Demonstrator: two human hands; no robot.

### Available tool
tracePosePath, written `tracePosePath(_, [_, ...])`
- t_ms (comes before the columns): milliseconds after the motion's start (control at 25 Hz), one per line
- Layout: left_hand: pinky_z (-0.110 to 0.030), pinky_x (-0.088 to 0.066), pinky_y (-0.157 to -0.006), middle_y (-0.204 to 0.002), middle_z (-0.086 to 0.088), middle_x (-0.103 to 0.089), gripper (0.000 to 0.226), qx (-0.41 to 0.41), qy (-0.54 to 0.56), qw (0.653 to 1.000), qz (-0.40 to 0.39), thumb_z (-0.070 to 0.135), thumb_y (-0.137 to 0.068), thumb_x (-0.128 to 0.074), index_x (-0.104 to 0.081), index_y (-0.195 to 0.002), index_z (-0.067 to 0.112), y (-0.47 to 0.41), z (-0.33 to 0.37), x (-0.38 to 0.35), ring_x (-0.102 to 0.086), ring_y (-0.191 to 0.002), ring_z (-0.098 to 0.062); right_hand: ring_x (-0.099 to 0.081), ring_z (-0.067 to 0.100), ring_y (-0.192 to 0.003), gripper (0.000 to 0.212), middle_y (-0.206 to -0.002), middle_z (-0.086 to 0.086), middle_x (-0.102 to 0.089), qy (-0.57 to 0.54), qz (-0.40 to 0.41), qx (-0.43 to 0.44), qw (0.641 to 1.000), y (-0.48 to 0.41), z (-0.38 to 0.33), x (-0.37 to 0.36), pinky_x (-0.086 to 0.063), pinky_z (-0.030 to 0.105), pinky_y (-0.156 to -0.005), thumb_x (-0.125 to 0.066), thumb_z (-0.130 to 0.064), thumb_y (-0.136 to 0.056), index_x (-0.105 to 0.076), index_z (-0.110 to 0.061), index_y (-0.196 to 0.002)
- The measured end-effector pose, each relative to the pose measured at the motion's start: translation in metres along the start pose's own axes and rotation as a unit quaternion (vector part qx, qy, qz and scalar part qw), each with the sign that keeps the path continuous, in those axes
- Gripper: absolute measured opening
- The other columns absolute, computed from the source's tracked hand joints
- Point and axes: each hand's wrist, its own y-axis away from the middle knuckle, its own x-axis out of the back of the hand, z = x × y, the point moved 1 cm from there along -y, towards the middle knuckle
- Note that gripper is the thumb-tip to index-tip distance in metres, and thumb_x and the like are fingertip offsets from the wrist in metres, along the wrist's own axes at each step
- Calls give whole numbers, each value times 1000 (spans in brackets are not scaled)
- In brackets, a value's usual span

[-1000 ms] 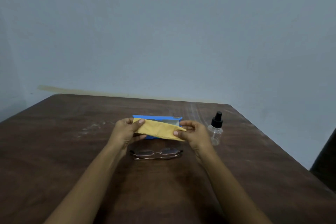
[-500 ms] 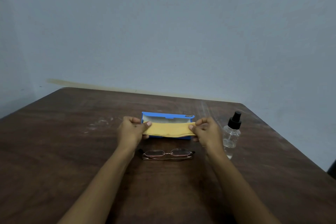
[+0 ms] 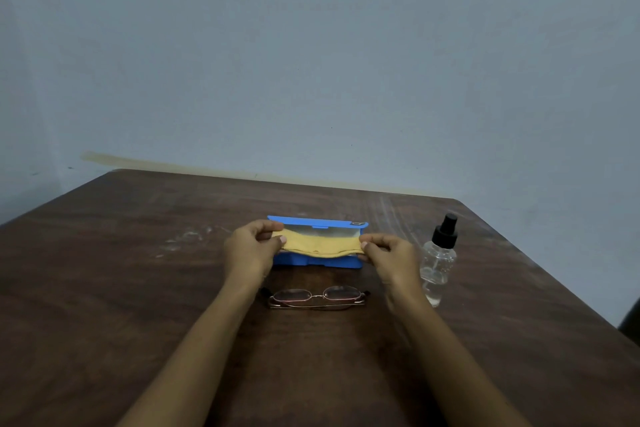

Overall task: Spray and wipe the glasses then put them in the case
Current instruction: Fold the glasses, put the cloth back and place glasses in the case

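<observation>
Both hands (image 3: pixel 320 251) pinch cloth (image 3: pixel 320 246), seemingly taut.

The yellow cloth (image 3: pixel 320 246) hides most of the blue case's (image 3: pixel 317 260) interior, so its contents perhaps cannot be told.

A second ago the yellow cloth (image 3: pixel 320 245) was a broad slanted sheet between the 2 hands; now it is drawn into a narrow, sagging band across the open blue case (image 3: pixel 317 262). The left hand (image 3: pixel 251 250) and right hand (image 3: pixel 389 255) have moved further apart, each pinching an end with thumb and fingers, and the cloth has lowered toward the case's opening.
</observation>
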Motion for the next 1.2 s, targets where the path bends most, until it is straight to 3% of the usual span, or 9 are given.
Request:
tracePosePath(120, [-23,-47,-81,-110,-9,-66,26,-69,-73,994,51,7,-83,-61,-65,-109,9,5,1,-3,-55,-89,-9,-64,18,-88,14,-86,4,-67,55,18,20,998,0,0,-1,-53,39,-88,-59,-5,-85,-69,-8,-94])
tracePosePath(200, [-22,-45,-79,-111,-9,-65,25,-108,-88,988,67,6,-84,-60,-64,-109,8,9,-1,-7,-55,-92,-10,-62,17,-91,15,-95,6,-67,88,23,47,995,3,-1,0,-52,38,-86,-60,-9,-86,-69,-7,-97])
tracePosePath(360, [-26,-48,-77,-100,-3,-56,13,-163,-98,980,66,3,-82,-60,-59,-91,12,10,-10,-12,-56,-90,-15,-49,8,-88,22,-105,-2,-54,225,9,126,966,5,-6,2,-38,15,-64,-54,-19,-90,-66,-10,-106])
tracePosePath(440, [-29,-50,-81,-102,-2,-54,12,-182,-107,975,63,2,-82,-60,-59,-86,13,7,-14,-12,-55,-91,-14,-46,6,-87,24,-108,1,-54,256,-2,153,955,5,-6,1,-34,10,-59,-52,-16,-91,-64,-8,-111])
tracePosePath(720, [-31,-45,-99,-124,-8,-54,23,-172,-151,971,70,7,-86,-56,-64,-108,2,-1,-15,-14,-52,-111,-18,-43,7,-97,30,-118,8,-51,316,-30,203,926,6,0,-5,-21,3,-78,-47,-7,-91,-58,-2,-119])
tracePosePath(880, [-18,-33,-97,-126,-7,-53,28,-180,-176,966,64,8,-87,-55,-61,-114,2,-1,-16,-15,-49,-115,-17,-50,20,-105,33,-118,10,-51,348,-40,205,914,5,0,-6,-32,14,-85,-46,-5,-90,-56,-1,-121])
tracePosePath(1000, [-18,-32,-96,-128,-7,-52,28,-178,-193,964,48,9,-88,-55,-61,-114,3,-2,-18,-16,-49,-117,-17,-49,27,-107,32,-116,12,-51,384,-58,206,898,7,0,-8,-39,33,-98,-44,-4,-89,-58,1,-117])
tracePosePath(1200, [-24,-35,-100,-127,-8,-52,28,-190,-212,958,23,6,-88,-52,-61,-114,2,-3,-22,-17,-49,-117,-19,-55,33,-102,39,-108,18,-60,404,-71,206,888,8,2,-11,-40,45,-99,-35,-5,-80,-67,7,-99])
